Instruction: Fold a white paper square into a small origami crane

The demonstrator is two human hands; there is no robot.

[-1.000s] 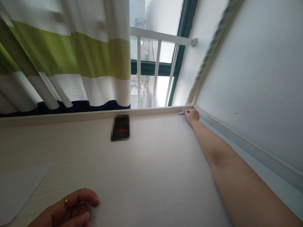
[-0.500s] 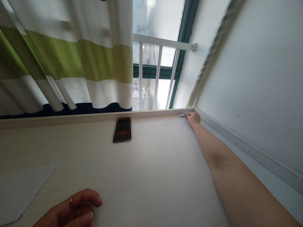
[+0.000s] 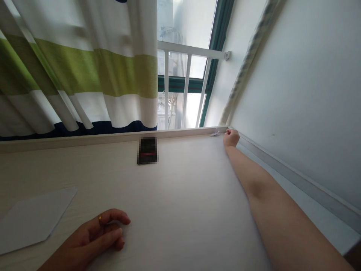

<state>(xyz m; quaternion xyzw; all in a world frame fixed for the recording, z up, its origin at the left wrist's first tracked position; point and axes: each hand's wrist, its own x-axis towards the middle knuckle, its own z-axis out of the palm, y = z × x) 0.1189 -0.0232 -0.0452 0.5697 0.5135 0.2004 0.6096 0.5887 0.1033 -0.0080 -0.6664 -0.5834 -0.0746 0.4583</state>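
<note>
My right hand (image 3: 231, 138) is at the far right corner of the pale wooden table (image 3: 175, 188), its fingers curled closed with nothing visible in them. Just left of it, a small whitish pointed thing (image 3: 216, 133), perhaps folded paper, lies against the raised back edge; it is too small to name surely. My left hand (image 3: 104, 233), with a gold ring, hovers or rests low over the near table, fingers loosely bent, thumb apart from the forefinger, holding nothing. A white sheet of paper (image 3: 36, 218) with angled corners lies to its left.
A blurred dark flat object (image 3: 147, 150) with a red stripe lies near the back edge. Behind the table hang a white and green curtain (image 3: 121, 75) and a white window railing (image 3: 194, 52). A white wall (image 3: 310, 94) borders the right side.
My right hand has let go of the small whitish thing and moved slightly right of it. My left hand has come further up into view. The view has shifted a little.
</note>
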